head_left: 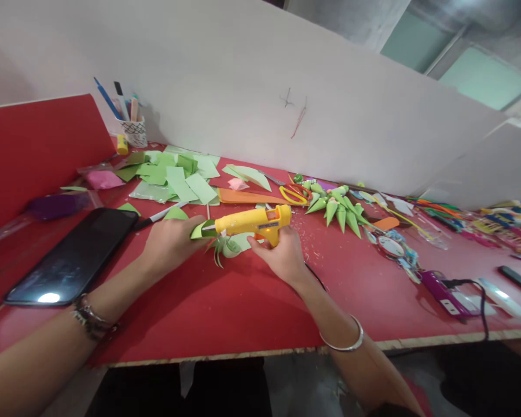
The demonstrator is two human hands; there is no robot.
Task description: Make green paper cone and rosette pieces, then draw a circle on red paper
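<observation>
Our left hand [173, 240] pinches a folded piece of green paper [202, 230] above the red table [226, 330], and our right hand [282, 252] is wrapped around the handle of the yellow glue gun [247, 221], its nozzle pointing straight at that paper. We cannot tell whether the tip touches the paper or whether a finger presses the trigger. With our left fingers so close to the nozzle, a slip of either hand could burn us. Too hard a squeeze could flood the fold, and glue might drip onto the pale green paper curls [232, 249] just below. A dark cord [316, 275] shows beside our right wrist; if it belongs to the gun and snags, it could jerk the nozzle aside and smear the glue.
</observation>
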